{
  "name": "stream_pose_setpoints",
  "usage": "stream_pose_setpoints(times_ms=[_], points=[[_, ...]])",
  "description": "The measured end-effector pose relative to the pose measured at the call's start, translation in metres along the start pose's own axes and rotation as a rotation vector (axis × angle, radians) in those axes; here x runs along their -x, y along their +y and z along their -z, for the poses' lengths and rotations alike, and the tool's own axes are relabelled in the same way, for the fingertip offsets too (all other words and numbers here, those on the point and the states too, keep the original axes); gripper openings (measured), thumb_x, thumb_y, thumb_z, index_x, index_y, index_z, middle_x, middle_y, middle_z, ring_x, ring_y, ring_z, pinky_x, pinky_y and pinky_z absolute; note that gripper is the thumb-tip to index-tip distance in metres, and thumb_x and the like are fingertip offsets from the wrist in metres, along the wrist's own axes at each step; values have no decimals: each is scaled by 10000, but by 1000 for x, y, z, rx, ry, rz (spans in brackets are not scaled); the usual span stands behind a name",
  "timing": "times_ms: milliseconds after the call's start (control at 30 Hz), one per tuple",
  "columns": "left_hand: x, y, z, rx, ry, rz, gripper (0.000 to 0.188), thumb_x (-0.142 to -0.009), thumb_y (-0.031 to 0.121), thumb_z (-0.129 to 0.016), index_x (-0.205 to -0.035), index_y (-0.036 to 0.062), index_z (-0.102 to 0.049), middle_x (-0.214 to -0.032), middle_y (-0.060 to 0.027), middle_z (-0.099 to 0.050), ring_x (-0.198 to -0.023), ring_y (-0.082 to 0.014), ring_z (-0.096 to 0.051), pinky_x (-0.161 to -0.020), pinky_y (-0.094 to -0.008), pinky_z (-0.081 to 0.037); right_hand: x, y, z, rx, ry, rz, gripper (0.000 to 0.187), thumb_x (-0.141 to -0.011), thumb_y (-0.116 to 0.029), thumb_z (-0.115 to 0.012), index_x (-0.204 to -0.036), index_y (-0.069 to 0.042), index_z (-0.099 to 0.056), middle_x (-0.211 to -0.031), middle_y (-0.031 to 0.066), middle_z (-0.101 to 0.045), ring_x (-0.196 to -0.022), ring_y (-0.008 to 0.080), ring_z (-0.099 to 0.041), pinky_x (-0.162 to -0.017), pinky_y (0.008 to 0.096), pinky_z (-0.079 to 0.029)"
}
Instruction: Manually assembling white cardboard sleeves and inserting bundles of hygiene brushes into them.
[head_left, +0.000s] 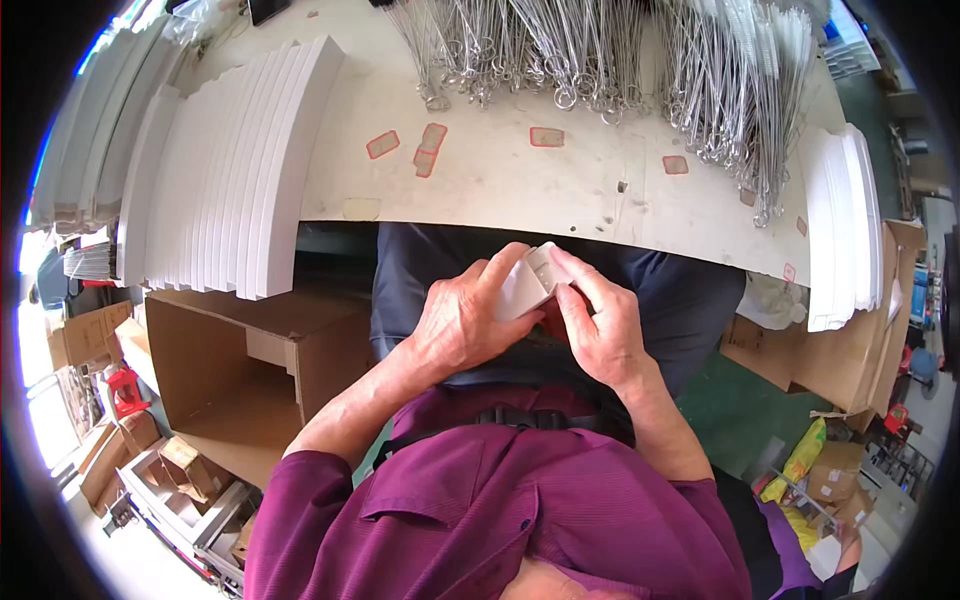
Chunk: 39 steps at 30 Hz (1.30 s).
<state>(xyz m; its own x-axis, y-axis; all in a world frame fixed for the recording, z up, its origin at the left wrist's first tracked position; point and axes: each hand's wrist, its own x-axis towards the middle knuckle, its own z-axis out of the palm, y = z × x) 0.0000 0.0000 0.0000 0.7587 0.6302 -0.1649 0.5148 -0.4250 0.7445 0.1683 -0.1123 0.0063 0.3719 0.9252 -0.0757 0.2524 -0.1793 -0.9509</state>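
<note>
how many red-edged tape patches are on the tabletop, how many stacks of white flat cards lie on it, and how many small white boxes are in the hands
red-edged tape patches: 8
stacks of white flat cards: 2
small white box, held by left hand and right hand: 1
total: 11

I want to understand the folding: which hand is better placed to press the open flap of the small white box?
Probably the right hand: its fingers already lie on the flap of the white box, while the left hand grips the body from the side.
</note>
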Motion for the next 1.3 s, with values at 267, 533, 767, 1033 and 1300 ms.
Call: stream_pose_setpoints(times_ms=[267, 533, 767, 1033, 1300], points=[[2, -1, 5, -9, 70, -57, 715, -781, 265, -893, -1376, 94, -535, -1128, -205, -721, -1000, -387, -738, -809, -456, -622, -7, -2, -1, -118, -163, 0, 218, -1014, -5, -559, -1194, 53, -667, -1036, 238, -734, -959, 383, -735, -818, 388, -583], [4, -3, 1, -11, 2, -63, 699, -789, 242, -884, -1384, 125, -536, -1094, -201, -719, -955, -395, -741, -775, -457, -625, -6, 1, 5, 40, -286, 34, 256, -1040, -19, -528, -1245, 30, -674, -1000, 147, -751, -844, 167, -723, -790, 313, -575], [-2, -5, -3, 0, -4, -128, 640, -789, 202, -859, -1343, 123, -549, -1060, -184, -705, -899, -396, -738, -720, -461, -619, 8, 11, -13, -153, 50, -102, 456, -964, -4, -678, -1400, 0, -543, -928, 147, -767, -809, 127, -734, -710, 296, -563], [0, -19, -17, -9, 11, -271, 673, -770, 162, -827, -1357, 75, -508, -1027, -186, -672, -861, -394, -719, -685, -469, -603, 9, 9, -21, 187, 132, 213, 234, -1019, -141, -665, -1168, 30, -719, -862, 192, -749, -765, 288, -751, -680, 363, -574], [1, -18, -24, -11, 126, -245, 682, -736, 148, -839, -1309, -17, -508, -1002, -215, -690, -880, -403, -718, -721, -476, -604, 8, 16, -26, -161, 83, -156, 209, -974, -137, -749, -1058, 54, -751, -807, 80, -756, -698, 66, -661, -621, 247, -534]])
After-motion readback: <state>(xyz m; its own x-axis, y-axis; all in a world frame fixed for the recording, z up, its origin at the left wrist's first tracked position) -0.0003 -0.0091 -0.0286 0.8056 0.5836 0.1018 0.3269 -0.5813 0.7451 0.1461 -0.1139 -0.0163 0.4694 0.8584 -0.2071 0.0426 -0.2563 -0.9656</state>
